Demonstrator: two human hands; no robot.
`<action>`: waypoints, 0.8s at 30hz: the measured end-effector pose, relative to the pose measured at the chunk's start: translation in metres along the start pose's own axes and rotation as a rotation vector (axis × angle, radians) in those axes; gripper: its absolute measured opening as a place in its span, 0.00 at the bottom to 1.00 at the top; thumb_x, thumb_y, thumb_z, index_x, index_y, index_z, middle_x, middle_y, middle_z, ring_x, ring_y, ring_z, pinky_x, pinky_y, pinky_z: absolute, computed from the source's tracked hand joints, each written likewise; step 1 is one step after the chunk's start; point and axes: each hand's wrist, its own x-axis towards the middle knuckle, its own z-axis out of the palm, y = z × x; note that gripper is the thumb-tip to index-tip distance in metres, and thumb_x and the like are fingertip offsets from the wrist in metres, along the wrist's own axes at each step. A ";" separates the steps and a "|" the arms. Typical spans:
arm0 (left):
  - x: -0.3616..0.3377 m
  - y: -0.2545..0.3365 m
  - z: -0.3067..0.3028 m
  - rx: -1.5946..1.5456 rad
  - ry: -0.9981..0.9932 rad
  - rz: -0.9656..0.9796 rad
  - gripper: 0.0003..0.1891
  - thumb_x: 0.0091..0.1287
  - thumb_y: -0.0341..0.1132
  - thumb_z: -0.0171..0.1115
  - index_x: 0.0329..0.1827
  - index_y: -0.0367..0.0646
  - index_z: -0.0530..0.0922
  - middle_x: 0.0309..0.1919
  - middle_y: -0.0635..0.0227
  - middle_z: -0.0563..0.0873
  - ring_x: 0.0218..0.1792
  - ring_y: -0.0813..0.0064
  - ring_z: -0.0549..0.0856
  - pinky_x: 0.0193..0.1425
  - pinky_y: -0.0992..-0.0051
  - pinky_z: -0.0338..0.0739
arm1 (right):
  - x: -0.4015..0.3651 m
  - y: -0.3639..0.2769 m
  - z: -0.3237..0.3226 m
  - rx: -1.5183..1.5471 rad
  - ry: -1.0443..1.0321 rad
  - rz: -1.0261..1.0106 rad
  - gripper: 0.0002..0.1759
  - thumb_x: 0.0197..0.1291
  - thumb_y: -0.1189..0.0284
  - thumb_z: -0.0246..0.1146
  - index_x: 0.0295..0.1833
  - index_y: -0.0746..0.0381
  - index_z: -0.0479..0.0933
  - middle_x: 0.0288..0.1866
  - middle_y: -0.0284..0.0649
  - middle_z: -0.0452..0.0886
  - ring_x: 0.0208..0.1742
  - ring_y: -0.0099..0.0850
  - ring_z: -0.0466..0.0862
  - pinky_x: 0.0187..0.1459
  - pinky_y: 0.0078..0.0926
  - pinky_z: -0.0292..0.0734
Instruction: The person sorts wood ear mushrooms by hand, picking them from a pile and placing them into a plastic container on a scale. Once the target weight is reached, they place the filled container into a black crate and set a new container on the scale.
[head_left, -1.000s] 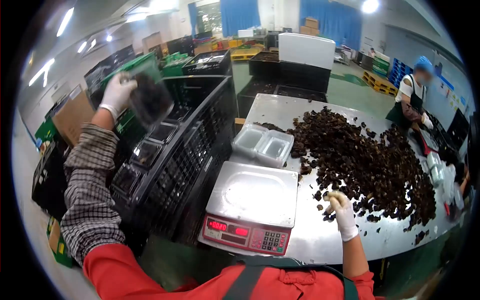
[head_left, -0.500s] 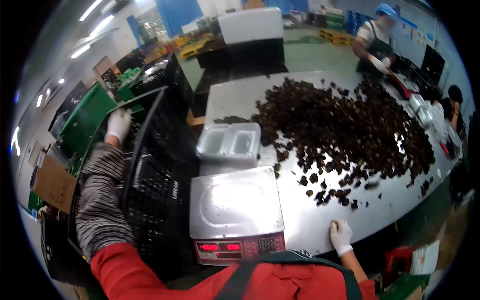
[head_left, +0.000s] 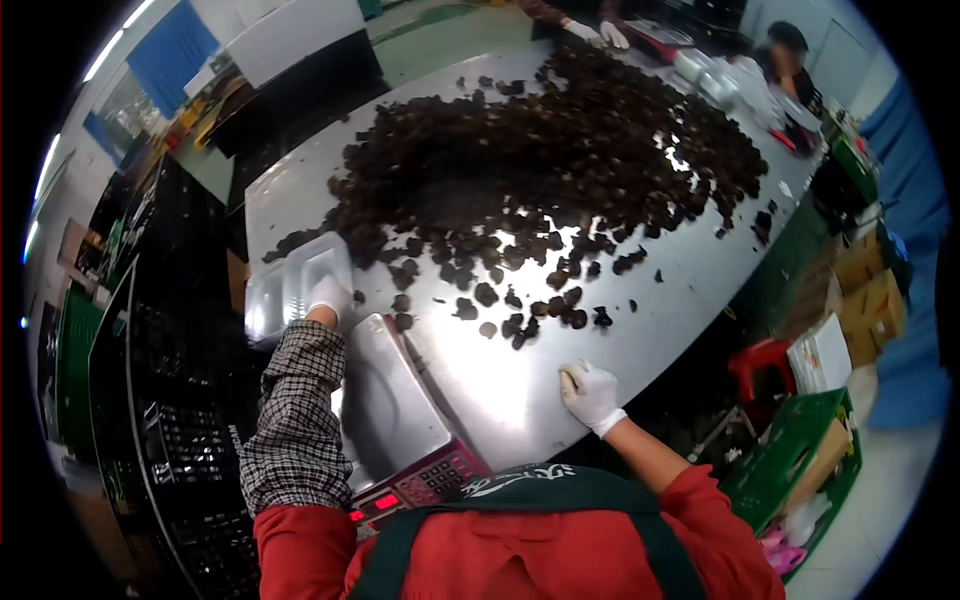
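Note:
My left hand (head_left: 330,297), in a white glove, is at the near right edge of a clear plastic tray (head_left: 322,262), its fingers closed on the rim. Another compartment or tray (head_left: 266,305) sits directly beside it on the left. My right hand (head_left: 592,397), also gloved, rests loosely fisted on the metal table (head_left: 500,390), with nothing visible in it. Between and beyond my hands spreads a large heap of dark, crinkled pieces like wood ear mushrooms (head_left: 480,160). A digital scale (head_left: 395,405) with a bare steel platform stands below my left hand, partly behind my sleeve.
Black crates (head_left: 190,440) stand left of the scale. Across the table are a co-worker's gloved hands (head_left: 598,34) and another person (head_left: 788,65) near plastic bags (head_left: 745,85). A green crate (head_left: 800,450) and red stool (head_left: 762,368) are at the right.
My left hand has left the black crate and moved right to the plastic tray. My right hand stays fisted on the table. The view has turned right.

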 end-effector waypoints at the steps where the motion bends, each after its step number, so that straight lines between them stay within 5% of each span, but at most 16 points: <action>1: -0.009 0.016 -0.006 0.101 -0.037 -0.019 0.15 0.61 0.34 0.60 0.45 0.31 0.82 0.47 0.44 0.84 0.54 0.50 0.82 0.57 0.65 0.77 | 0.001 0.000 0.000 0.006 0.000 0.004 0.02 0.53 0.74 0.63 0.32 0.55 0.80 0.27 0.42 0.79 0.22 0.44 0.79 0.25 0.39 0.75; 9: 0.004 0.006 0.017 -0.102 0.176 -0.200 0.15 0.59 0.32 0.60 0.46 0.32 0.82 0.48 0.43 0.83 0.53 0.49 0.82 0.57 0.62 0.77 | -0.002 0.006 0.001 0.090 -0.019 0.012 0.03 0.53 0.71 0.63 0.35 0.53 0.79 0.29 0.39 0.78 0.26 0.41 0.80 0.28 0.37 0.76; 10: 0.004 0.004 0.014 -0.328 0.243 -0.280 0.13 0.59 0.32 0.60 0.43 0.33 0.83 0.46 0.43 0.84 0.53 0.48 0.82 0.57 0.62 0.77 | -0.001 0.005 0.000 0.099 -0.017 0.010 0.03 0.53 0.71 0.63 0.35 0.54 0.79 0.28 0.38 0.78 0.26 0.41 0.80 0.28 0.37 0.76; 17: -0.008 -0.015 -0.011 -0.207 0.495 -0.291 0.12 0.59 0.32 0.58 0.43 0.36 0.77 0.43 0.44 0.83 0.46 0.44 0.82 0.50 0.54 0.76 | -0.002 0.010 0.002 0.175 -0.051 -0.028 0.03 0.54 0.73 0.62 0.35 0.55 0.79 0.28 0.39 0.78 0.26 0.41 0.80 0.28 0.36 0.76; 21: -0.108 0.039 -0.076 -0.377 0.737 0.004 0.10 0.60 0.34 0.63 0.33 0.37 0.73 0.29 0.51 0.81 0.35 0.46 0.81 0.38 0.53 0.72 | -0.003 0.011 -0.006 0.163 -0.112 -0.037 0.03 0.56 0.70 0.60 0.35 0.55 0.79 0.29 0.38 0.78 0.28 0.37 0.81 0.28 0.34 0.77; 24: -0.200 0.072 -0.075 -0.399 0.792 0.032 0.09 0.57 0.30 0.65 0.29 0.37 0.71 0.21 0.55 0.77 0.24 0.50 0.78 0.29 0.58 0.71 | -0.001 0.016 -0.020 0.257 -0.176 -0.098 0.05 0.56 0.69 0.61 0.37 0.55 0.80 0.30 0.37 0.78 0.30 0.36 0.82 0.30 0.34 0.78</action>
